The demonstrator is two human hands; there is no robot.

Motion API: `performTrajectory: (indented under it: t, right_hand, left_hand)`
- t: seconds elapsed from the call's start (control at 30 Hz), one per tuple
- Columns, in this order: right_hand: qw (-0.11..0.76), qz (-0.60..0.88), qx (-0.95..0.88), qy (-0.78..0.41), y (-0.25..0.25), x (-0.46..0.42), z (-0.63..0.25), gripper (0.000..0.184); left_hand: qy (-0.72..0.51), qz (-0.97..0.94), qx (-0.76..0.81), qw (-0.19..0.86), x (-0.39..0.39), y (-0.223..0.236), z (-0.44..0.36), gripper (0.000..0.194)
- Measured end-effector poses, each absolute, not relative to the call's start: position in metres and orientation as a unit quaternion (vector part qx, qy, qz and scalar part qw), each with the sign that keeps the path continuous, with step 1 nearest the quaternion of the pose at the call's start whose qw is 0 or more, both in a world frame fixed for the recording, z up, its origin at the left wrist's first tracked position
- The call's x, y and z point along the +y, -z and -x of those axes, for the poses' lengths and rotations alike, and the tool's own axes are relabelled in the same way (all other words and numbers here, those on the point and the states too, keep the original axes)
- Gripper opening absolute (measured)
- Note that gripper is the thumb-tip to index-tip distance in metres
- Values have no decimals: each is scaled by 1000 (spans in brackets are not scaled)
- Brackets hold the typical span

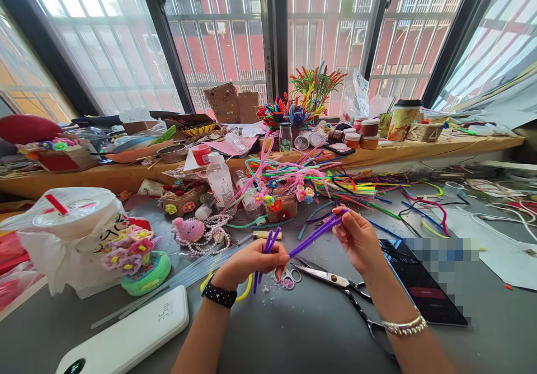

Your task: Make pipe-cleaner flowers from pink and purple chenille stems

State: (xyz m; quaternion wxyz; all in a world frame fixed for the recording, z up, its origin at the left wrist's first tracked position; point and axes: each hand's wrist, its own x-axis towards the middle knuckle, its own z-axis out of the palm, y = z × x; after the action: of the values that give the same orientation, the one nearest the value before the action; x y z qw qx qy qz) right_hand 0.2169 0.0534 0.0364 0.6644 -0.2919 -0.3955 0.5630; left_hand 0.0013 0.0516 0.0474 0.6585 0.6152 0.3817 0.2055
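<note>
Several purple pipe cleaners [315,234] stretch between my two hands above the grey table. My left hand [262,259] is closed round one end, and more purple lengths stick out above and below its fingers. The other end is pinched in the fingertips of my right hand [354,234], held higher and to the right. Large scissors [335,279] with black handles lie on the table below the hands. A small pair of scissors [292,277] with pale handles lies just under my left fingertips, beside purple fluff scraps [274,293].
A white power bank [134,329] and a bagged cup [79,217] are at the left, near a green-based crochet flower pot [145,270]. A tablet [419,284] lies at the right. Behind are loose coloured pipe cleaners [364,189], a plastic bottle [220,181] and a crowded ledge [403,149].
</note>
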Motion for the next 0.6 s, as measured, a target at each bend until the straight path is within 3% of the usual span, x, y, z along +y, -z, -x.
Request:
performTrajectory:
  t: [0.4, 0.6]
  right_hand:
    - [691, 316, -365, -538, -35, 57, -217, 22]
    - [681, 341, -358, -541, -36, 49, -220, 24]
  left_hand:
    - [-212, -618, 383, 654, 52, -48, -2, 27]
    - [-332, -580, 372, 644, 55, -46, -1, 23]
